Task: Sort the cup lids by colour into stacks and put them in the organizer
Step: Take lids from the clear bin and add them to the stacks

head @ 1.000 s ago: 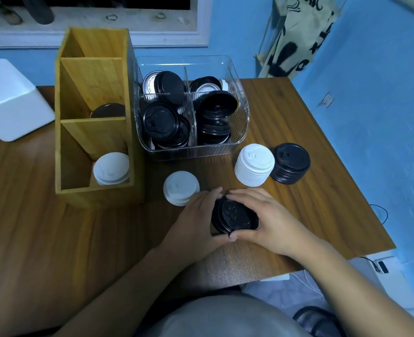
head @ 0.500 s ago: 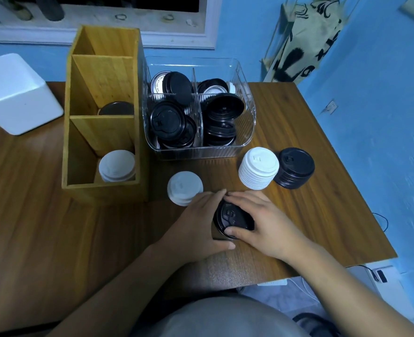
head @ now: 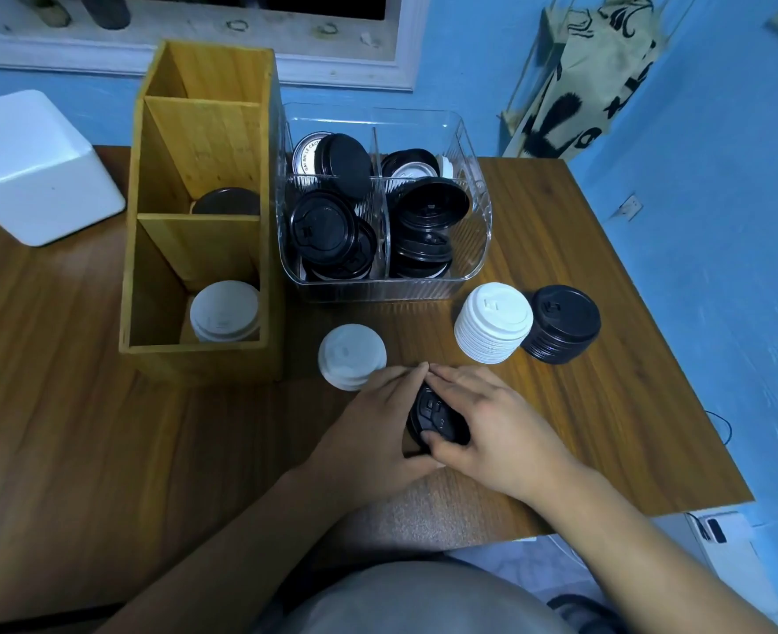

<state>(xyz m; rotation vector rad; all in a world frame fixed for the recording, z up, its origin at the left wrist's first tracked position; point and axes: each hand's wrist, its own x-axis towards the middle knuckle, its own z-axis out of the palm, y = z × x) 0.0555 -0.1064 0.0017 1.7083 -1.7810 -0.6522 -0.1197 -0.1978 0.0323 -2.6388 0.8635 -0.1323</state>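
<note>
Both hands: left hand (head: pixel 373 427) and right hand (head: pixel 492 427) cup a short black stack (head: pixel 437 416) on the near middle of the worktop (head: pixel 80 427), fingertips meeting at its far side; fingers of each are curled closed against the stack's rim, likely to square the lids up so they nest true.
Black stack: sits on the worktop between the palms, only its top lid showing (how many lids lie under it I cannot tell, the hands hide the sides).
White short stack (head: pixel 351 356): just left of the left hand and perhaps touching its fingers, parked near the organizer, seemingly waiting its turn.
Tall white stack (head: pixel 493 322): far right of the hands, touching a black stack of like kind (head: pixel 565 323) on its right; the colours are kept apart in separate piles, as the sorting asks.
Wooden organizer (head: pixel 199 359): far left, upright, with three compartments; the near one holds white lids (head: pixel 224 311), the middle one dark lids (head: pixel 226 202), so each colour has its own slot.
Clear bin (head: pixel 478 212): far middle, right of the organizer, holding unsorted lids, mostly black, tumbled at angles.
Progress: partway, by my judgement, since the bin is far from emptied and four stacks stand outside the organizer.
</note>
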